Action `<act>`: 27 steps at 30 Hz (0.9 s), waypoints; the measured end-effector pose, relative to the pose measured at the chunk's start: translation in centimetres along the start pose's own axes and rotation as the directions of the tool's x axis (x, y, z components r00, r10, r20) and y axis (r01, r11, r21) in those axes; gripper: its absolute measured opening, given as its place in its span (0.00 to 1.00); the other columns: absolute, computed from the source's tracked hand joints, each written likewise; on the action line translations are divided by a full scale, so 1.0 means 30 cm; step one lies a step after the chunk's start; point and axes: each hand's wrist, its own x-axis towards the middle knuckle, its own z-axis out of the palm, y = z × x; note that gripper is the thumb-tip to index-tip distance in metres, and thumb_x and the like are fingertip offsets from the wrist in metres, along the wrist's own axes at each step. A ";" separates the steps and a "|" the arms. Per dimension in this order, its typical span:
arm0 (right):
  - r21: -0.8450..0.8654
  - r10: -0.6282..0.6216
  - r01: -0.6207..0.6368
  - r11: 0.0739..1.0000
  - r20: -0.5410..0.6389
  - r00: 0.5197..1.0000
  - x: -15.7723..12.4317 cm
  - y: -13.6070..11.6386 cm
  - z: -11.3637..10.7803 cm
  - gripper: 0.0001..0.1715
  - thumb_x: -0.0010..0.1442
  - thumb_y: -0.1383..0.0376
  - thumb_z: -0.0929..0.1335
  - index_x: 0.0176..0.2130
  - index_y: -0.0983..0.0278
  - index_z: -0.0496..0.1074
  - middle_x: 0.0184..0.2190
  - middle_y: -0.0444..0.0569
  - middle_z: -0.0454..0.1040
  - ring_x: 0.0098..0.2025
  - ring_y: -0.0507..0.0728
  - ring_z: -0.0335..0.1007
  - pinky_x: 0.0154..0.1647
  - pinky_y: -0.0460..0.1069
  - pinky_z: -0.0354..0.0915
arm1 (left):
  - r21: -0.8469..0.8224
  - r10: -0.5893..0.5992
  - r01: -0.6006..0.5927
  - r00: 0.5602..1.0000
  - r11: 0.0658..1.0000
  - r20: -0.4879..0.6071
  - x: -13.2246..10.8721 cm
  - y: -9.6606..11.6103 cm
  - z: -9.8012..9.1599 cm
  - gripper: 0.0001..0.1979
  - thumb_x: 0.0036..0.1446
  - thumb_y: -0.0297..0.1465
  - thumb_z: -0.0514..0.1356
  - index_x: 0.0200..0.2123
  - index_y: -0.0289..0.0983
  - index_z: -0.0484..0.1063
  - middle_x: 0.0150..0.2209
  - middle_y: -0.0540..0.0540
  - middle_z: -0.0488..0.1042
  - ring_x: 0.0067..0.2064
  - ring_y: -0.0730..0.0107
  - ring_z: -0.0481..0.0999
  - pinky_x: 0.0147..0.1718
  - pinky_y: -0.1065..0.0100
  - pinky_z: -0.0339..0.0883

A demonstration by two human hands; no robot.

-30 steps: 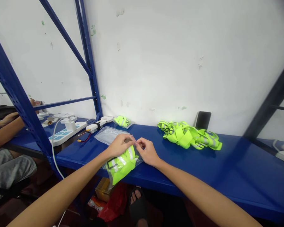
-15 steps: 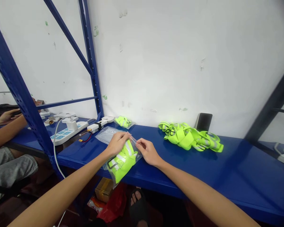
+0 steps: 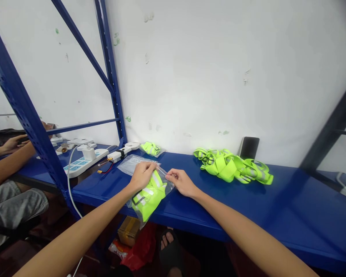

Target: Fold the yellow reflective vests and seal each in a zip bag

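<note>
This looks like a small workshop or packing room — industrial rather than homely. The worktop (image 3: 291, 204) is a deck of blue metal racking, its upright (image 3: 28, 115) punched with holes, against a white wall (image 3: 190, 77) with chipped, scuffed patches. A long multi-socket power strip (image 3: 82, 164) lies by that post; another person (image 3: 11, 169) sits at the adjoining bench. Neon straps (image 3: 226, 169) lie heaped, a bagged bundle (image 3: 150, 148) near the wall — and below sits a cardboard box (image 3: 128, 231).
</note>
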 end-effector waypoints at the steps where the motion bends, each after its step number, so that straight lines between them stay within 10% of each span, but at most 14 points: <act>1: -0.037 -0.034 0.033 0.999 -0.025 0.999 0.001 0.000 0.003 0.19 0.57 0.51 0.66 0.29 0.65 0.68 0.17 0.38 0.59 0.19 0.47 0.52 0.21 0.43 0.49 | 0.002 -0.007 0.007 1.000 1.000 -0.006 0.001 -0.004 0.003 0.23 0.59 0.40 0.47 0.21 0.35 0.72 0.20 0.51 0.68 0.26 0.69 0.66 0.27 0.69 0.56; 15: 0.042 0.080 -0.076 0.996 -0.100 0.992 0.000 0.038 0.024 0.19 0.54 0.52 0.68 0.32 0.66 0.74 0.14 0.38 0.60 0.16 0.47 0.52 0.18 0.44 0.50 | -0.268 -0.071 0.114 0.984 0.957 0.164 0.010 -0.038 0.018 0.17 0.51 0.41 0.59 0.34 0.33 0.76 0.34 0.44 0.78 0.38 0.62 0.74 0.37 0.67 0.64; 22: 0.290 0.183 -0.191 0.938 0.054 0.982 -0.002 0.020 0.027 0.20 0.52 0.52 0.70 0.32 0.67 0.74 0.16 0.39 0.63 0.17 0.46 0.56 0.19 0.43 0.56 | -0.403 -0.279 0.524 0.804 0.751 0.525 0.012 -0.041 -0.042 0.17 0.45 0.41 0.66 0.32 0.32 0.77 0.29 0.40 0.79 0.30 0.61 0.78 0.30 0.65 0.69; 27: 0.307 0.262 -0.262 0.915 0.040 0.964 0.008 0.037 0.024 0.20 0.45 0.55 0.74 0.31 0.68 0.75 0.17 0.40 0.66 0.18 0.48 0.60 0.21 0.45 0.61 | -0.394 -0.221 0.414 0.866 0.821 0.449 0.012 -0.036 -0.055 0.15 0.46 0.40 0.66 0.28 0.33 0.77 0.28 0.42 0.79 0.30 0.63 0.77 0.28 0.68 0.68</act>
